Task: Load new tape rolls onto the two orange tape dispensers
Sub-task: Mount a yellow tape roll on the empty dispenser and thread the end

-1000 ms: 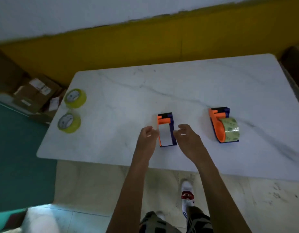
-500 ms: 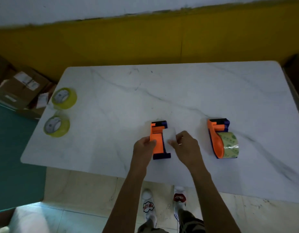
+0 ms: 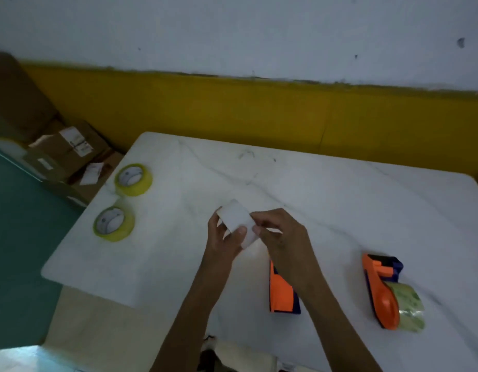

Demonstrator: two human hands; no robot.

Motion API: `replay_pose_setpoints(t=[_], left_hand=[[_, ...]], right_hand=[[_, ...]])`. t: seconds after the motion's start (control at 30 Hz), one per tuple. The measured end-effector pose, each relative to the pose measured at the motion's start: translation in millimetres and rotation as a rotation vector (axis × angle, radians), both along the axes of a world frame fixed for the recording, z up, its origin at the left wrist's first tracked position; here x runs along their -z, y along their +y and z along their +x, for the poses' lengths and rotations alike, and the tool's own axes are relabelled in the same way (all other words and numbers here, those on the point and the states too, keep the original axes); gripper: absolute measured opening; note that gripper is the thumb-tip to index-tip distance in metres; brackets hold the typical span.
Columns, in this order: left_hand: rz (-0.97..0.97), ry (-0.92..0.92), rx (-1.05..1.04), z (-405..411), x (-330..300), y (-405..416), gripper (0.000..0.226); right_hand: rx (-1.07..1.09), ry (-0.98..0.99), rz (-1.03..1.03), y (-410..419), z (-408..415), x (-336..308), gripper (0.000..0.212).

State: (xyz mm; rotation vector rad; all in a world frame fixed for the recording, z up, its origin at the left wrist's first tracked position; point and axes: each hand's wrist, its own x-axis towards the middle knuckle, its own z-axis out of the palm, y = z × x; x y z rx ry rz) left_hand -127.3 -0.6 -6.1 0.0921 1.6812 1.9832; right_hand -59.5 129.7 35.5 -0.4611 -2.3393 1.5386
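Both my hands hold a white empty tape core point(image 3: 236, 220) above the marble table point(image 3: 339, 210); my left hand point(image 3: 224, 237) grips its lower left, my right hand point(image 3: 280, 237) pinches its right end. Below my right forearm lies an orange and blue dispenser point(image 3: 282, 294) with no roll on it. A second orange dispenser point(image 3: 381, 291) at the right carries a clear tape roll point(image 3: 408, 307). Two yellowish tape rolls lie flat at the table's left edge, one farther point(image 3: 133, 179) and one nearer point(image 3: 113, 224).
Cardboard boxes point(image 3: 68, 151) are stacked on the floor left of the table, against a yellow and white wall. A teal surface point(image 3: 17, 237) borders the table's left side. The table's near edge runs just under my forearms.
The white core came off the left dispenser and is now lifted up and leftward in both hands. My view has swung left, shifting the dispensers to the lower right.
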Motion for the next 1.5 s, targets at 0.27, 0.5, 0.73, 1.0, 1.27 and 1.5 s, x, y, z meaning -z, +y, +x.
replay_pose_setpoints(t=[0.27, 0.5, 0.73, 1.0, 1.27, 1.5], left_hand=[[-0.838, 0.230, 0.089, -210.4, 38.2, -48.4, 0.094], [-0.952, 0.427, 0.474, -319.1, 76.7, -64.4, 0.110], [-1.417, 0.822, 0.140, -349.5, 105.9, -178.5, 0.037], [-0.547, 0.287, -0.086, -313.6, -19.1, -121.8, 0.031], [-0.080, -0.094, 0.301, -165.9, -67.1, -11.6, 0.018], [-0.203, 0.080, 0.628, -20.3, -44.7, 50.5, 0.030]], right_hand=[[-0.012, -0.183, 0.032, -68.5, -112.5, 41.9, 0.033], [0.000, -0.308, -0.033, -90.7, -187.8, 52.0, 0.021], [-0.001, -0.386, -0.123, -93.5, -207.1, 59.2, 0.019], [0.037, -0.326, -0.293, -97.9, -189.4, 45.4, 0.027], [0.216, -0.119, -0.871, -49.4, -107.2, 8.1, 0.040], [0.259, -0.163, -0.934, 14.4, 29.1, 8.7, 0.038]])
